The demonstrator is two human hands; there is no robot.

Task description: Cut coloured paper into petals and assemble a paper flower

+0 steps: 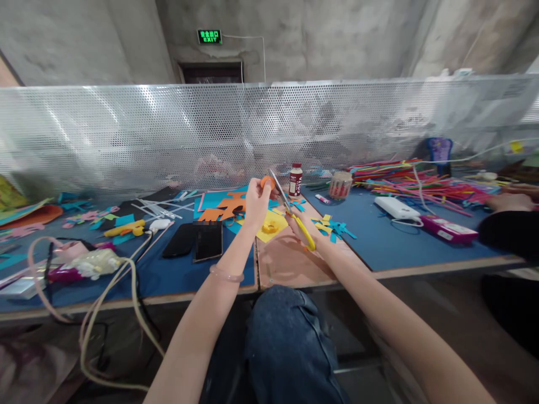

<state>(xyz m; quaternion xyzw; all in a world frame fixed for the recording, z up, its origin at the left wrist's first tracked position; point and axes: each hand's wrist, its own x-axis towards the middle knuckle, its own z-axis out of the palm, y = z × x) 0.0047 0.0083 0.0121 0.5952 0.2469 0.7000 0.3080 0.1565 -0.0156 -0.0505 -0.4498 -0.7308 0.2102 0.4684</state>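
Observation:
My left hand point(256, 201) is raised over the table, its fingers pinched on a small orange paper piece point(266, 182). My right hand point(304, 227) grips yellow-handled scissors point(290, 209), whose blades point up and left and meet the orange piece. Below them lie a yellow paper sheet point(272, 225) with a curled yellow cutout on it and a larger orange paper cutout point(223, 209) on a cyan sheet.
The blue table mat point(379, 241) holds a dark phone point(208, 240), a brown-red bottle point(295, 179), a white power bank point(397, 208), a pink box point(447, 230), a pile of coloured strips point(416, 179) and scraps. Another person's arm point(511, 216) rests at the right. A perforated metal screen point(168, 129) backs the table.

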